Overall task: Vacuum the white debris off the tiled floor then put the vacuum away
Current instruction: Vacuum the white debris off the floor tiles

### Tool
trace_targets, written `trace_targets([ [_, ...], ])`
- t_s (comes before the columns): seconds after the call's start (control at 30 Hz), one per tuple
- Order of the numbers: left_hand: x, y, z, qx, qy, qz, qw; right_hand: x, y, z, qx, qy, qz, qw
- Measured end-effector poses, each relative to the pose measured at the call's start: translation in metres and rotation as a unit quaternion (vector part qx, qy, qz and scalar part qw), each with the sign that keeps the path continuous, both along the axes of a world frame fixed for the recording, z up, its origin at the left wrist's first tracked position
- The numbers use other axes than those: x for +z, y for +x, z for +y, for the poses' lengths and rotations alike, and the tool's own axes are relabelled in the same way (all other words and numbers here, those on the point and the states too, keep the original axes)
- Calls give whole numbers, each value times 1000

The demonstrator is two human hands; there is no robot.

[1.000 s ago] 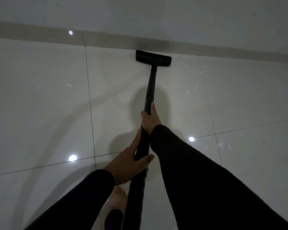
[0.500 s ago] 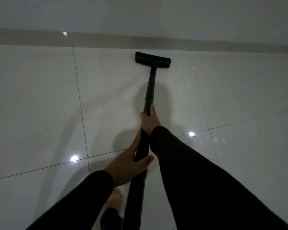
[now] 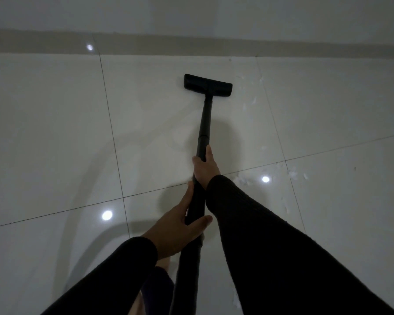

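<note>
A black vacuum wand runs from my hands out to its flat black floor head, which rests on the glossy white tiled floor. My right hand grips the wand higher up the tube. My left hand holds it lower, thumb over the tube. White debris lies in small flakes to the right of the head. More debris flakes sit near the tile joint to the right of my right hand. The vacuum body is out of view.
A beige skirting strip and the wall run across the top, a short way beyond the floor head. Part of my bare foot shows beneath my left wrist. Ceiling lights reflect as bright spots on the tiles.
The floor head has drawn back from the skirting towards me, opening a wider band of tile between them. Both hands keep the same hold on the wand.
</note>
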State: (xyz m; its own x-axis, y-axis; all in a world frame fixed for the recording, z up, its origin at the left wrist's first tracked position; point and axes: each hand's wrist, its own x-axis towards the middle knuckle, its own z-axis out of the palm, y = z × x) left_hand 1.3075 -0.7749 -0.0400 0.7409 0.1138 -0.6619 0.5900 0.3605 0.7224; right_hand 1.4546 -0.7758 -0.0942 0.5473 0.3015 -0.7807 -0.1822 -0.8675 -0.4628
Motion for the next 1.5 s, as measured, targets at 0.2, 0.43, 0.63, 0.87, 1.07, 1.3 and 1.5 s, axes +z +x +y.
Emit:
trace_targets([
  [0.2, 5, -18, -27, -6, 0, -3, 1000, 1, -19, -27, -6, 0, -1, 1000],
  [0.43, 2, -38, -53, -19, 40, 19, 999, 7, -35, -48, 9, -3, 0, 1000],
  [0.63, 9, -38, -70, -29, 51, 12, 998, 15, -36, -63, 16, -16, -2, 1000],
  [0.87, 10, -26, -88, 16, 0, -21, 1000, 11, -27, -83, 21, -22, -2, 1000],
  [1.07, 20, -20, -108, 40, -5, -29, 999, 17, -21, -100, 34, -19, 6, 999],
  [1.3, 29, -24, -145, 52, 5, -6, 999, 26, -25, -131, 48, -11, 12, 999],
  [1.5, 28, -40, -182, 46, 7, 7, 999, 25, -41, -168, 49, -7, 19, 999],
])
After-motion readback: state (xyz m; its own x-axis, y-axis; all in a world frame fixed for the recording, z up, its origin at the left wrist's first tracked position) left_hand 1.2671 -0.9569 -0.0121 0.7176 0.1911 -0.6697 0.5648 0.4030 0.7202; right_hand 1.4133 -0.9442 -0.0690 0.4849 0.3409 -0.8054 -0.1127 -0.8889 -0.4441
